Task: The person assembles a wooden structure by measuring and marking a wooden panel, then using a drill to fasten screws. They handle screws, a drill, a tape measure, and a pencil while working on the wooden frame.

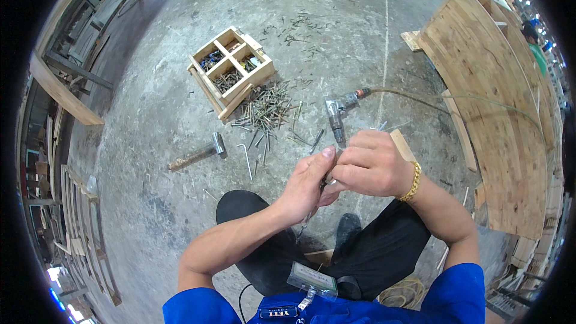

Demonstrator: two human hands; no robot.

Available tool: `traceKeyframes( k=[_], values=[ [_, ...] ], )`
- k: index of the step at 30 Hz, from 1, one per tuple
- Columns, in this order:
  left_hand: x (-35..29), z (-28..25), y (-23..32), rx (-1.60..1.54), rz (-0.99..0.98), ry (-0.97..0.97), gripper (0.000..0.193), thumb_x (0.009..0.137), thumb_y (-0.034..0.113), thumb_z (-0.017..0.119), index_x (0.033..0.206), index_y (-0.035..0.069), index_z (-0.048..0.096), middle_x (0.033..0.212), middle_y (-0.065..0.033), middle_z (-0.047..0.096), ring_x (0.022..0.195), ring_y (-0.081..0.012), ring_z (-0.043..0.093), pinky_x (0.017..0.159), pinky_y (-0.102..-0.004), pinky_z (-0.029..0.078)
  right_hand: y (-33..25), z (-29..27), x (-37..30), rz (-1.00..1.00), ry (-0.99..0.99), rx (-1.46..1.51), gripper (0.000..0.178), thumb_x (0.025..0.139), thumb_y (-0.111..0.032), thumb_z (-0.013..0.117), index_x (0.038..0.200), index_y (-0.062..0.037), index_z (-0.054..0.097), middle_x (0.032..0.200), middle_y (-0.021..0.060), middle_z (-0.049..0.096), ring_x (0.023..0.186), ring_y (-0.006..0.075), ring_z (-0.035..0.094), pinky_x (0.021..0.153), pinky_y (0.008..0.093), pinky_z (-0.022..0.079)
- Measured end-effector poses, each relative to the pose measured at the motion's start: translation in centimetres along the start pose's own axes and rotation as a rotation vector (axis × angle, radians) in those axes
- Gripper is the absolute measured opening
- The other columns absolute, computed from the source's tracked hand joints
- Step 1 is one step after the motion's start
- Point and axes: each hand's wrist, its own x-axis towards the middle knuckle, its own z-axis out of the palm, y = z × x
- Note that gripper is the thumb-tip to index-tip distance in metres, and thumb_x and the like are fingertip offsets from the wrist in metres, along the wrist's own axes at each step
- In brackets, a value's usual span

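Observation:
My left hand (304,183) and my right hand (375,165) meet in front of my knees, fingers closed. A small metallic bit shows between them, but the fingers hide most of what they hold. Just beyond lies an air drill (336,117) on the concrete floor, with a hose (414,99) running off to the right. A pile of loose bolts (270,108) spreads to the left of the drill. Nearer to me are a bent hex key (246,162) and a hammer (201,153) with a worn handle.
A wooden box (261,73) with several compartments of hardware stands beside the bolts. To the right rises a large curved wooden panel (486,84), with a person in green (536,54) behind it. Pallet-like frames (84,228) line the left. Small scattered fasteners (300,30) lie farther off.

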Motion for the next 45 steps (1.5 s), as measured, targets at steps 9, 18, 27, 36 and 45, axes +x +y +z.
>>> traceKeyframes(
  k=[9,18,27,36,45],
  values=[
    [0.0,-0.9,-1.2,-0.043,0.126,0.071,0.036,0.096,0.033,0.038,0.071,0.008,0.043,0.059,0.0012,0.037,0.045,-0.0062,0.031,0.038,-0.0219,0.025,-1.3,1.1,-1.0,0.127,0.059,0.011,0.018,0.062,-0.019,0.071,0.068,-0.0091,0.057,0.062,-0.0011,0.048,0.049,0.0141,0.046,0.042,0.0279,0.034],
    [-0.4,-0.7,-0.8,0.014,0.147,0.096,0.038,0.095,0.035,0.039,0.068,0.008,0.042,0.059,0.0009,0.036,0.047,-0.0069,0.033,0.040,-0.0226,0.026,-2.6,2.5,-1.5,0.266,0.161,-0.019,0.016,0.069,-0.023,0.063,0.066,-0.0137,0.050,0.058,-0.0003,0.042,0.050,0.0159,0.046,0.044,0.0302,0.035],
    [0.8,-1.4,0.8,0.094,0.017,0.213,0.039,0.096,0.036,0.036,0.069,0.007,0.041,0.056,-0.0011,0.038,0.045,-0.0104,0.037,0.042,-0.0247,0.030,0.4,-1.4,-0.5,0.012,0.070,0.162,0.014,0.070,-0.015,0.071,0.072,-0.0071,0.059,0.064,0.0028,0.055,0.052,0.0180,0.051,0.046,0.0297,0.037],
    [2.1,-6.8,2.1,0.085,-0.004,0.632,0.045,0.084,0.010,0.048,0.126,-0.001,0.037,0.076,-0.0052,0.046,0.063,-0.0175,0.046,0.061,-0.0322,0.040,10.1,12.5,-21.5,0.816,-0.371,0.269,0.014,0.083,-0.017,0.053,0.087,-0.0035,0.058,0.086,0.0168,0.060,0.079,0.0305,0.057,0.070,0.0383,0.044],
    [0.3,-6.7,3.3,0.363,0.088,0.453,0.037,0.080,0.003,0.058,0.114,-0.009,0.050,0.100,-0.0137,0.062,0.091,-0.0173,0.059,0.077,-0.0242,0.045,24.6,12.4,-17.0,0.763,-0.947,-0.418,0.048,0.072,-0.006,0.056,0.118,-0.0156,0.048,0.114,0.0136,0.056,0.106,0.0292,0.053,0.090,0.0450,0.040]
  ],
)
